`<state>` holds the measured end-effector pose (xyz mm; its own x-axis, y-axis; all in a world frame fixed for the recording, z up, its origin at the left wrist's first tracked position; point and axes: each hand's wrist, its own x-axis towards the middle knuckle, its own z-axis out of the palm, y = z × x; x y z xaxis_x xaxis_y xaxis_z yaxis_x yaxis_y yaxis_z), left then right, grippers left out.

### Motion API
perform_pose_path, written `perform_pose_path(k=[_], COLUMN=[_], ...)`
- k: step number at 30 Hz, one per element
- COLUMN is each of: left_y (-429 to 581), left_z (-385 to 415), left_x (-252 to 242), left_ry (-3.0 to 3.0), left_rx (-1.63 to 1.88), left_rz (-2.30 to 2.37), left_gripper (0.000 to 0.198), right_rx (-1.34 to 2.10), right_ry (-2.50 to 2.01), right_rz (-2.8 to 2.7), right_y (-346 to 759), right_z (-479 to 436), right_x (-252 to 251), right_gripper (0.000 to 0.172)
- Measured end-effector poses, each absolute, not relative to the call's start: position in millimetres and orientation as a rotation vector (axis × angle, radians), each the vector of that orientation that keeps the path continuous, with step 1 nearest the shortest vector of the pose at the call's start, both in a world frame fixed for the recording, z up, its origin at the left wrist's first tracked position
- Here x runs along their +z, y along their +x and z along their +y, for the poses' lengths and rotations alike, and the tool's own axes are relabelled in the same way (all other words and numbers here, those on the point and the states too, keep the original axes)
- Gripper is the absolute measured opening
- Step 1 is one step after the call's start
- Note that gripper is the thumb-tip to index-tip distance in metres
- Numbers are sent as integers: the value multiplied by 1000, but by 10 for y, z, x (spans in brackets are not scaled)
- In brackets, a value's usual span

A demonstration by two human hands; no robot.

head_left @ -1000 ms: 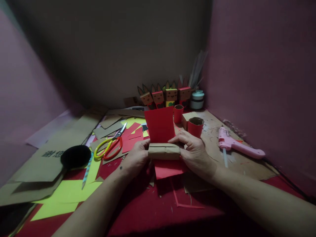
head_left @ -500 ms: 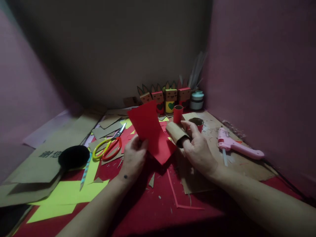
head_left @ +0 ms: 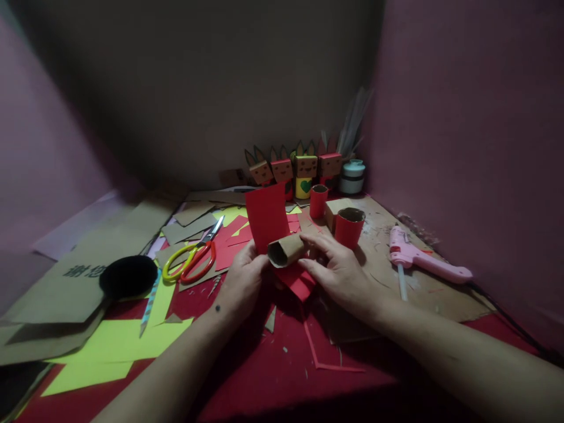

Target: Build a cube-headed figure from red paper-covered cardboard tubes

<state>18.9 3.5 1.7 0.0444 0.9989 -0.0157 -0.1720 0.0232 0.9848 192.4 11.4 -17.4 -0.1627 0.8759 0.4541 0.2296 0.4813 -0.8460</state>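
My left hand [head_left: 241,281] pinches a sheet of red paper [head_left: 267,216] that stands up behind a brown cardboard tube [head_left: 286,250]. The tube lies across the paper with its open end toward the left. My right hand [head_left: 341,271] grips the tube's right end, fingers curled round it. Both hands hover just above the red table surface [head_left: 273,382], near its middle.
Yellow-and-orange scissors [head_left: 191,258] lie left of my hands, a pink glue gun [head_left: 420,261] to the right. Red-wrapped tubes [head_left: 349,226] and a row of paper rabbit figures [head_left: 293,167] stand behind. Cardboard pieces, yellow paper [head_left: 110,346] and a black round pad [head_left: 127,277] cover the left.
The hands had separated, the left with the red paper, the right with the tube on a finger. Now they are together again, the tube laid against the paper.
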Motion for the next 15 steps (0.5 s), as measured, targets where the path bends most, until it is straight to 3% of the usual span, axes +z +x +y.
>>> perform_pose_path(k=[2,5,10,15], left_y=[194,193,97,28], left_z=[49,71,136,171], left_x=[14,11,-6,2], left_ry=[1004,911,858,881], left_rx=[1203,1172,1104,904], left_rz=[970,884,796,621], left_gripper=[35,37,14,31], right_rx=[686,857,1284,1232], right_ry=[-970,-975,-862,-891], right_rz=[-1615,-1526,-1354,-1384], right_y=[1943,1953,1927,1905], right_z=[131,143,167,188], right_x=[-171,-149,-136,-160], right_gripper=[29,25,30,30])
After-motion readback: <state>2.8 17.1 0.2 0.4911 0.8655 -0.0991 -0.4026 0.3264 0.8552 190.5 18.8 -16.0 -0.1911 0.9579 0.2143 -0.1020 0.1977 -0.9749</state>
